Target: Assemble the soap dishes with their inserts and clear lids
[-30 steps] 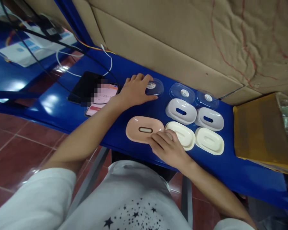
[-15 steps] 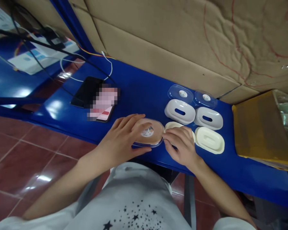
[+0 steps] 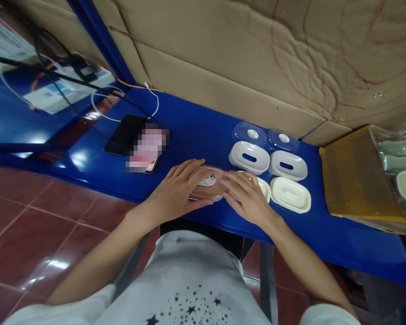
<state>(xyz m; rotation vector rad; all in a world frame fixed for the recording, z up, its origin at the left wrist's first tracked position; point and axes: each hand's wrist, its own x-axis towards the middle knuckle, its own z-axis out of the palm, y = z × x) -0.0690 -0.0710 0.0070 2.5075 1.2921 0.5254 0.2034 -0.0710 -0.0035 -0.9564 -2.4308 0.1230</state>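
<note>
A brown oval soap box with a clear lid and a round sticker lies on the blue tabletop in front of me. My left hand is curved about its left end, fingers across the far side and thumb along the near side. At the right end, the fingertips of my right hand press on the lid's edge. A cream oval piece is partly hidden behind my right hand. Beside it sits a cream oval tray. Farther back stand two white slotted dishes and two clear lids with round stickers.
A phone lies on a black item at the left. Cables run to a white power strip. On the right stands a taped carton with more pale pieces inside. Brown cardboard lines the back.
My right hand has shifted slightly left, and its fingers now reach over the box's right end. The left hand keeps its hold. The view has turned a little.
</note>
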